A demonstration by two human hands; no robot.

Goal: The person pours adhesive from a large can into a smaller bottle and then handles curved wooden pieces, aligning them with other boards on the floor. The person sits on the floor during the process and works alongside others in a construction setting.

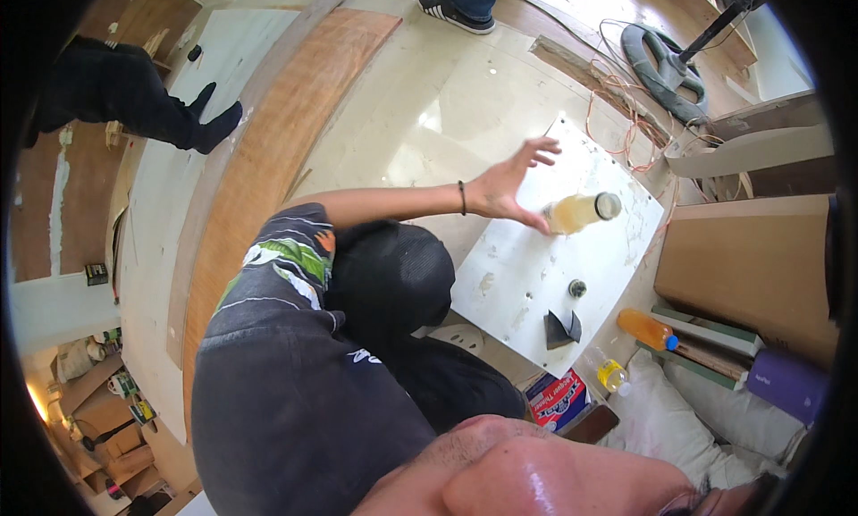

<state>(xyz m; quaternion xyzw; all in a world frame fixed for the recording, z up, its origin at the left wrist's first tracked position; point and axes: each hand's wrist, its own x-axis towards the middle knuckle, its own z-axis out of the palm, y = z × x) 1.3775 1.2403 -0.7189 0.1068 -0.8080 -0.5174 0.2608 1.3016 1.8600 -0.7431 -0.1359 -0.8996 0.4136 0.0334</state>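
Note:
My left hand (pixel 517 184) reaches over a white, scuffed board (pixel 500 288), fingers spread and curved, a dark band on the wrist. Its thumb tip is right beside a glass bottle (pixel 570 215) of cloudy pale-yellow liquid; whether they touch I cannot tell. The bottle's dark round mouth (pixel 608 205) points away from my hand. Closer to me on the board are a small dark round piece (pixel 577 288), perhaps a cap, and a folded black sheet (pixel 563 329). My right hand is out of view.
Beyond the board's near edge lie a red-and-blue can (pixel 556 400), a clear bottle with a yellow label (pixel 612 376) and an orange-filled bottle (pixel 645 328). A cardboard box (pixel 751 275) stands right. Orange cords (pixel 626 127) lie beyond. Two other people's feet (pixel 458 8) show.

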